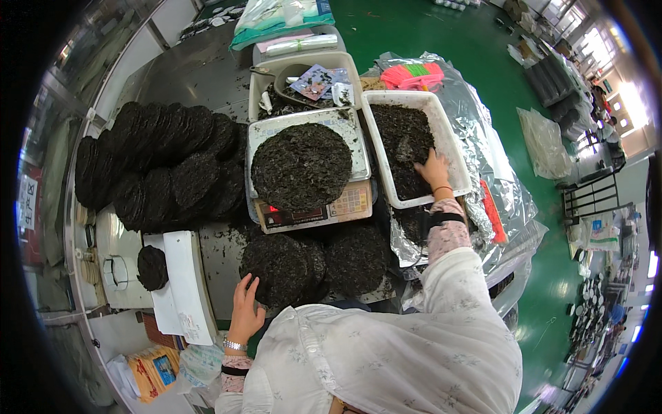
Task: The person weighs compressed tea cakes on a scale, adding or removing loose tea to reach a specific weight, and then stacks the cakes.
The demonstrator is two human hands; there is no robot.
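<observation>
My left hand (246,306) has its fingers apart at the left edge of a stack of round, dark dried seaweed cakes (282,269); fingertips appear to touch the rim. My right hand (434,168) reaches into a white plastic tub (460,165), its fingertips among loose dark seaweed flakes (401,137). Whether those fingers pinch anything is hidden. Between the hands, one round seaweed cake (302,165) lies on the metal pan (360,155) of a digital scale (351,203), covering part of its lit display. Another stack of cakes (357,261) sits beside the first one.
Overlapping rows of seaweed cakes (155,134) fill the left of the metal table (217,259). Behind the scale stands a bin (346,59) with a scoop (289,77) and packets. Pink-bristled brush (411,76) and plastic sheeting (465,103) lie right. A white box (189,287) is at left.
</observation>
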